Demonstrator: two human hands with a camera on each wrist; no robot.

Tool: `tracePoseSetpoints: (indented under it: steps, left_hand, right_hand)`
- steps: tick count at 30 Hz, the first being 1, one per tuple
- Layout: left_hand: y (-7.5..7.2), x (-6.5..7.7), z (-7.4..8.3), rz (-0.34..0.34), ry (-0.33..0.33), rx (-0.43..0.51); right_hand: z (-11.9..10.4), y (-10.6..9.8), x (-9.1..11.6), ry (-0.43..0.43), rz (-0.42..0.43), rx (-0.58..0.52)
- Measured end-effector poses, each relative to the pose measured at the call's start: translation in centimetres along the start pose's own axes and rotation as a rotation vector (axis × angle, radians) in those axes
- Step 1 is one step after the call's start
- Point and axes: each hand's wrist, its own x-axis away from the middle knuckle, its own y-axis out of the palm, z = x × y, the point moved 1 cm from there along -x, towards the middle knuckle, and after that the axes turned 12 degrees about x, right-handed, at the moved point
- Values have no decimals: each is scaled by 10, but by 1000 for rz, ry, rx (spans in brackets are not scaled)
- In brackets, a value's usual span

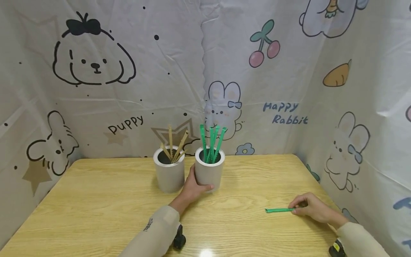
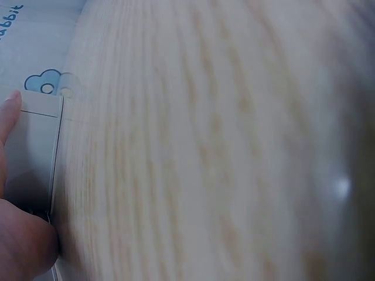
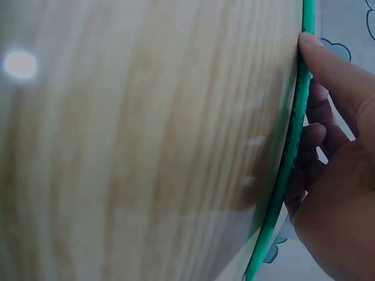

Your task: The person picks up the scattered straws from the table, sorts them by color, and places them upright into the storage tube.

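My left hand (image 1: 192,187) grips the lower part of a light grey cylindrical cup (image 1: 209,176), thumb across its front. Several slim green stick packets (image 1: 211,142) stand in that cup. In the left wrist view, the thumb and a finger (image 2: 9,117) lie against the cup's wall (image 2: 35,155). At the right of the table, my right hand (image 1: 313,208) pinches one end of a single green stick packet (image 1: 277,210), which lies level at or just above the tabletop. The right wrist view shows this packet (image 3: 293,134) close up, thumb pressed along it, dark print on its edge.
A matching grey cup (image 1: 170,178) with several tan sticks (image 1: 174,144) stands just left of the held cup. The wood-grain table (image 1: 96,214) meets printed cloth walls (image 1: 179,71) at the back and sides.
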Motion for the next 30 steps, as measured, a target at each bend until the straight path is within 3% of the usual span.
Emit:
tracePoseSetpoints:
  steps: [5, 9, 11, 16, 19, 25, 30]
  left_hand:
    - [0, 1, 1, -12, 0, 5]
    - [-1, 1, 1, -21, 6, 17]
    - [-1, 1, 1, -23, 10, 17]
    - [-2, 2, 1, -30, 10, 19]
    - [-2, 3, 2, -30, 11, 20]
    - [-3, 6, 5, -31, 30, 21]
    - [-2, 7, 7, -35, 28, 40]
  right_hand:
    - [-16, -13, -7, 119, 60, 9]
    - [-49, -35, -23, 184, 136, -103]
    - [-68, -44, -34, 134, 181, -247]
    - [-119, -59, -70, -167, 257, -819]
    - [-152, -64, -93, -271, 290, -1052]
    - [-206, -55, -135, -290, 356, -1163]
    - [-225, -34, -163, -240, 348, -1191]
